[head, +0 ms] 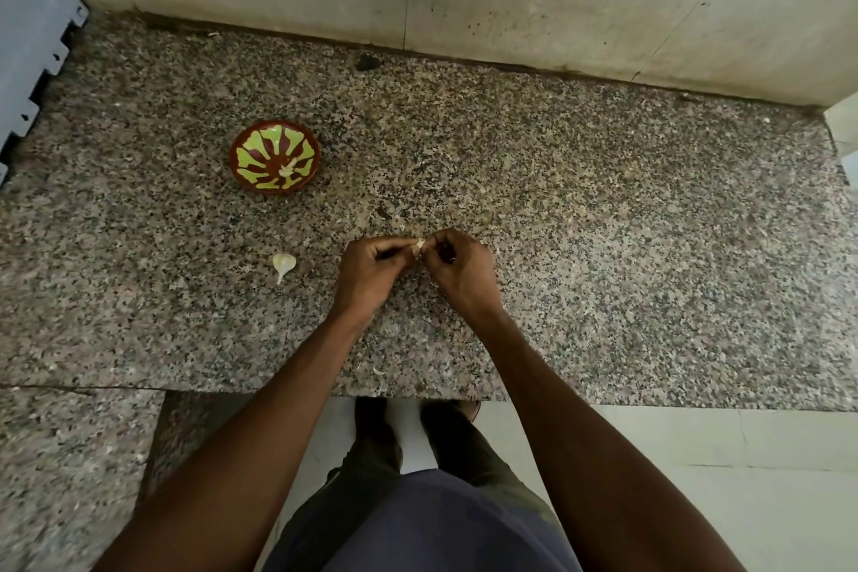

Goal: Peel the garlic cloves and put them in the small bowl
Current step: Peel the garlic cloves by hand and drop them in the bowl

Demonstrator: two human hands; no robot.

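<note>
Speckled granite forms the countertop [603, 246] where the left hand [371, 274] and the right hand [457, 269] meet fingertip to fingertip, both with fingers curled to pinch one pale garlic clove [419, 245] held between them just above the stone. Well to the left and farther back sits the small bowl [275, 157], brown with a green leaf pattern, with pale peeled garlic pieces [288, 166] lying near its middle. Another garlic clove in its skin [283, 265] lies on the counter left of the left hand, between it and the bowl's side, apart from both.
</note>
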